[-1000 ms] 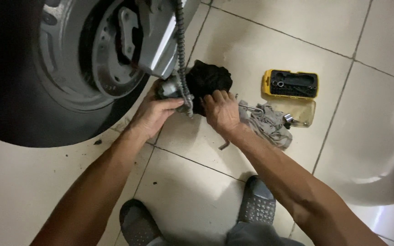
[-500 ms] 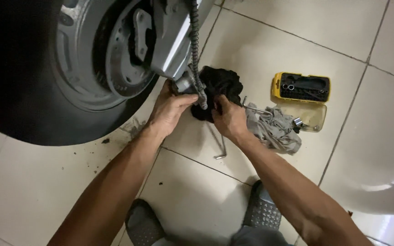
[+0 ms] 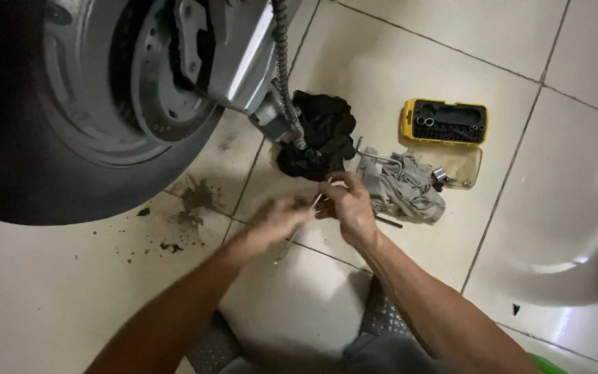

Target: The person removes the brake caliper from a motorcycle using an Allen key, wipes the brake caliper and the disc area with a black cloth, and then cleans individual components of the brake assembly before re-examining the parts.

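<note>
Tiled floor point(image 3: 57, 291) w/ grit by the wheel point(image 3: 70, 125). Just right of it, my right hand point(image 3: 351, 208) pinches a thin hex key point(image 3: 316, 201); left hand point(image 3: 275, 225) blurred, grip can't tell. Looks like sorting tools; next needs steady aim.

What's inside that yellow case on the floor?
The yellow case lies open: its black insert holds small metal sockets and bits in rows. Its clear lid lies beside it. What sits under the insert is hidden.

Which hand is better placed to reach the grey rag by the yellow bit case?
The right hand, probably. It sits right beside the grey rag, nearly touching its edge, though it seems to pinch a thin metal tool. The left hand is blurred and farther off.
</note>
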